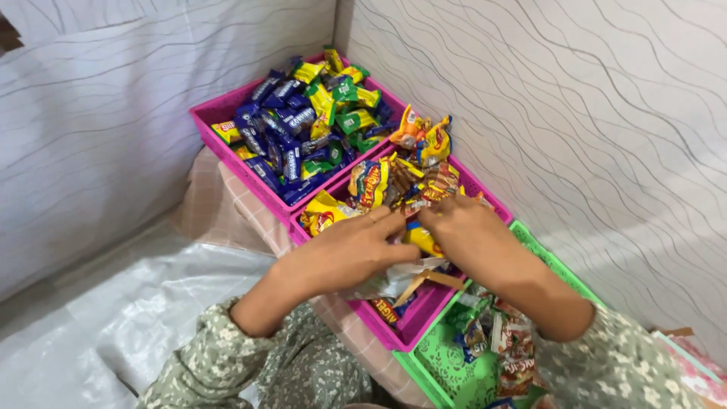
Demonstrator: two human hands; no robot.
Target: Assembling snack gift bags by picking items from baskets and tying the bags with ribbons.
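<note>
Both my hands are down in the middle pink basket [424,318], working through a heap of snack packets [394,185]. My left hand [344,254] lies palm down on the pile with its fingers stretched forward and loosely together; what it pinches, if anything, is hidden beneath it. My right hand [466,231] curls in from the other side, fingertips closed on the edge of a yellow packet [424,241] between the two hands. I judge these packets light, crinkly and slick, soft enough to crush, so a pinch at the sealed end seems the safest hold. They are glossy yellow, orange and brown. Beyond my fingertips sits another pink basket [219,113] of blue and green sweets [303,121]; under my right forearm is a green basket [439,363] with more packets.
</note>
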